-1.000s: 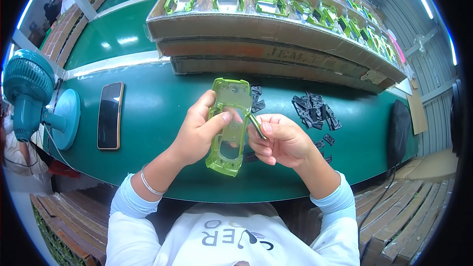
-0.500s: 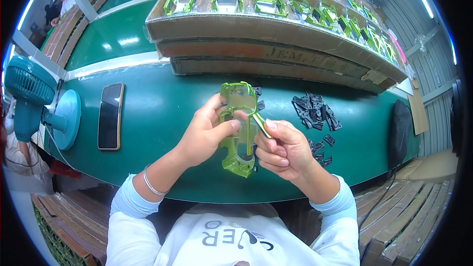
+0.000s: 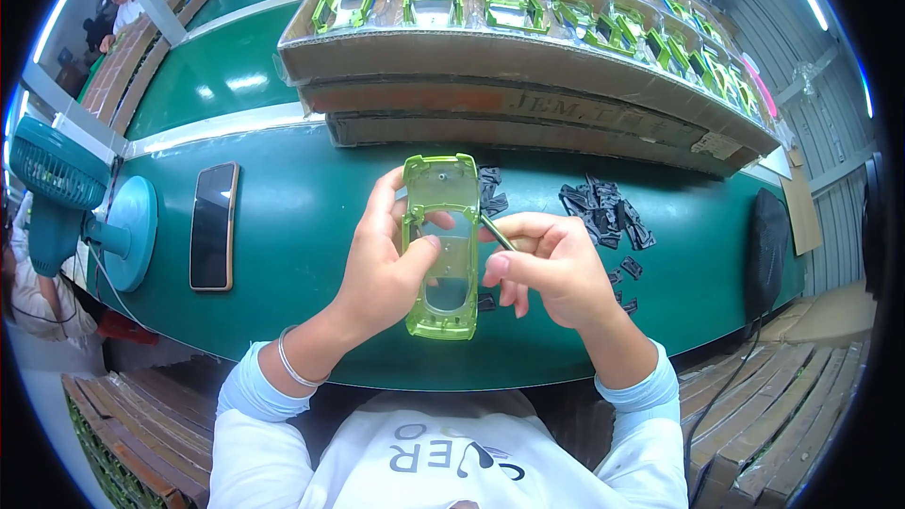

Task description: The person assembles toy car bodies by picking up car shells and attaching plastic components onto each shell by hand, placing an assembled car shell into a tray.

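One green, glossy, car-shaped shell [image 3: 454, 256] with see-through panels is held upright above the bench, clamped between the left hand's [image 3: 377, 269] thumb and fingers; half a second ago it was tilted more edge-on. One slim dark stick [image 3: 498, 233] is pinched in the right hand [image 3: 561, 269], its tip at the shell's right edge. Beyond lie small, flat black pieces [image 3: 603, 209], too jumbled to count, one phone [image 3: 214, 226], one teal plastic fan [image 3: 61, 170] and three stacked cardboard trays [image 3: 509, 58] on the smooth green bench [image 3: 297, 184].
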The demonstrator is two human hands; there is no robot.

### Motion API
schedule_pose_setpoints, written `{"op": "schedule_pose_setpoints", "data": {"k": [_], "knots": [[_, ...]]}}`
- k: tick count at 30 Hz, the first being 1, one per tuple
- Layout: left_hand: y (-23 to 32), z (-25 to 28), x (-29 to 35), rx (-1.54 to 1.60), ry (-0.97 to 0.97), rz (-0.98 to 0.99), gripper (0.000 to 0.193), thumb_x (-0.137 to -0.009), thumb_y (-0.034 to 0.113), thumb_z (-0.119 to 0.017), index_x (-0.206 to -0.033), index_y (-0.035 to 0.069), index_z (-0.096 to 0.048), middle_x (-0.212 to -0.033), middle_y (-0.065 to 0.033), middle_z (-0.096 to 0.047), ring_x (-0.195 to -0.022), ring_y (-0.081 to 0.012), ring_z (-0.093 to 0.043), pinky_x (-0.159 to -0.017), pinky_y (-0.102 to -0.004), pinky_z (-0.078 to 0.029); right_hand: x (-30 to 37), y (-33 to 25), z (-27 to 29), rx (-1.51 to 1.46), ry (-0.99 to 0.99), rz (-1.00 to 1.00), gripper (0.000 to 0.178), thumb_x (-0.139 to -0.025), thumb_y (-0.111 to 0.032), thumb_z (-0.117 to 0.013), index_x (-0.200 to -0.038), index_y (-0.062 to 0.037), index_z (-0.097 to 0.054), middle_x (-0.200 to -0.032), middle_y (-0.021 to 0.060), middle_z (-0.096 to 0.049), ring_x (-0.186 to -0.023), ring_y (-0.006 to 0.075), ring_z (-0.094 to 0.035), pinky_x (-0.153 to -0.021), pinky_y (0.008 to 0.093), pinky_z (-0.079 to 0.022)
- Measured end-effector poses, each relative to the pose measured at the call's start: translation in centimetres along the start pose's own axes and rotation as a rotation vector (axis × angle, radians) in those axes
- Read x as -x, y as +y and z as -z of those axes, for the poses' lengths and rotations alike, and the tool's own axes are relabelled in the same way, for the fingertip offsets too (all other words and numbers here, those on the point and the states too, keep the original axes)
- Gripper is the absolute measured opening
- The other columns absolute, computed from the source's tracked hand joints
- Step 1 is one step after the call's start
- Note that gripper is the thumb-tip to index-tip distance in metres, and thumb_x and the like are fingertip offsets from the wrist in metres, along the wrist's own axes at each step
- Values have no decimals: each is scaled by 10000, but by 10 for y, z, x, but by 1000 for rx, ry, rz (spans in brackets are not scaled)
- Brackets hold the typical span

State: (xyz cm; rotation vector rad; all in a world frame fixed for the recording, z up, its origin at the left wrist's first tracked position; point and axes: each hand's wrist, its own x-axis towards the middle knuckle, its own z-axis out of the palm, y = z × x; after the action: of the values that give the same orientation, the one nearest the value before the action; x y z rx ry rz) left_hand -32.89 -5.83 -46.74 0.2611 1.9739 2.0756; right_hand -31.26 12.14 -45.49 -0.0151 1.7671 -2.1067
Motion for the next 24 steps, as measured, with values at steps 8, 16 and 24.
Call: {"op": "schedule_pose_setpoints", "data": {"k": [8, 16, 24], "knots": [[2, -1, 3, 94, 54, -199, 517, -760, 77, -484, -1224, -35, -287, -958, -173, -572, -795, -172, -600, -616, -251, -510, -2, 19, -4, 1183, 217, 723, 133, -787, -120, -532, -720, -8, -506, -570, 108, -518, -494, 259, -531, -446, 360, -420], [-13, 4, -3, 454, -73, 17, 297, -818, 76, -509, -1094, -21, -461, -914, -155, -591, -730, -172, -593, -668, -289, -501, 4, 13, -4, 684, -38, 470, 177, -871, -115, -423, -783, 1, -523, -598, 93, -553, -499, 190, -571, -440, 303, -435], [-22, 2, -6, 409, -320, 68, 223, -803, 116, -595, -994, 1, -597, -904, -81, -614, -790, -127, -585, -728, -257, -468, 2, 18, -13, 389, -124, 188, 215, -891, -115, -374, -791, 4, -523, -596, 81, -536, -472, 152, -536, -449, 297, -437]]}}
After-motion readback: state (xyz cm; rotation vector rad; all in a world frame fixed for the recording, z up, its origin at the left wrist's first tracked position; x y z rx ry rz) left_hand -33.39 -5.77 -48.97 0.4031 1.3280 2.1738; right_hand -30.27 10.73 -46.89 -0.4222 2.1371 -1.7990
